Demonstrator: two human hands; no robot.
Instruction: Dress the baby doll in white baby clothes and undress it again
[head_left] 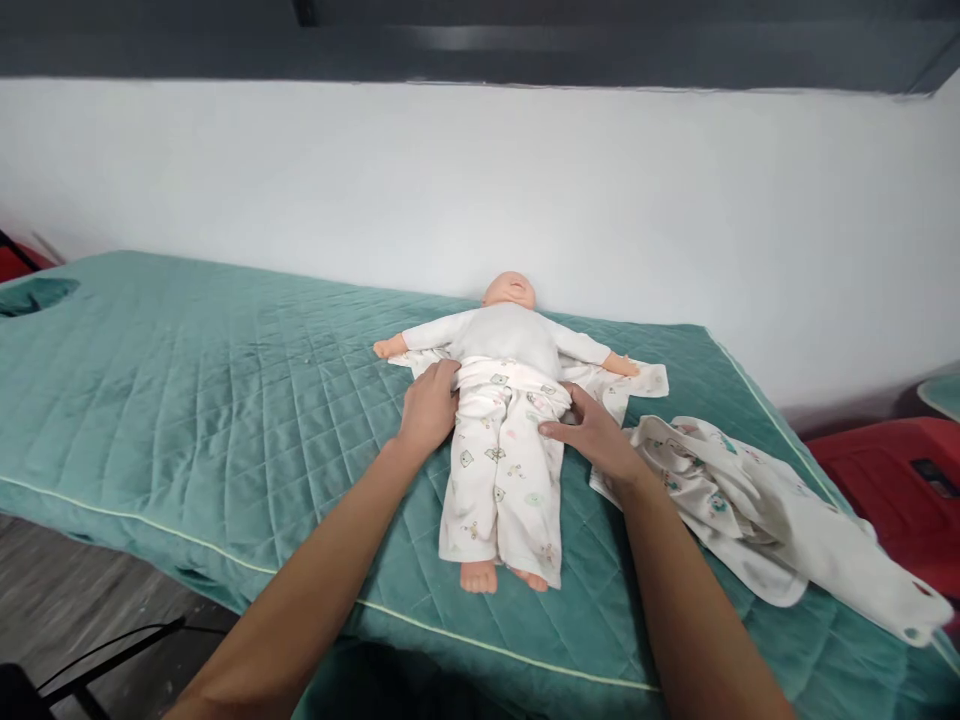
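white wall (300, 170) runs behind a long bed (187, 400) covered in quilted teal cloth, with a grey floor at lower left.

left hand (429, 405) comes in on a bare, nearly straight forearm from the lower left. it rests palm down at the baby doll's (510, 330) hip, fingers curled over the waistband of the printed trousers (499, 470); whether they pinch the cloth cannot be told.

the doll lies on its back across the bed, head towards the wall, arms spread, bare feet towards the near edge. it wears a plain white top, and a printed cloth (641, 382) is spread under its shoulders. the prints on the trousers are small coloured figures, too small to make out.

right hand (592, 435) lies on the doll's other hip, touching the trousers just below the waistband. it is loosely open, thumb stretched towards the middle and fingers pointing up at the waist, with nothing clasped in it.

just beside that wrist lies a crumpled printed garment (757, 510), and beyond the bed's edge is a red seat (885, 480).
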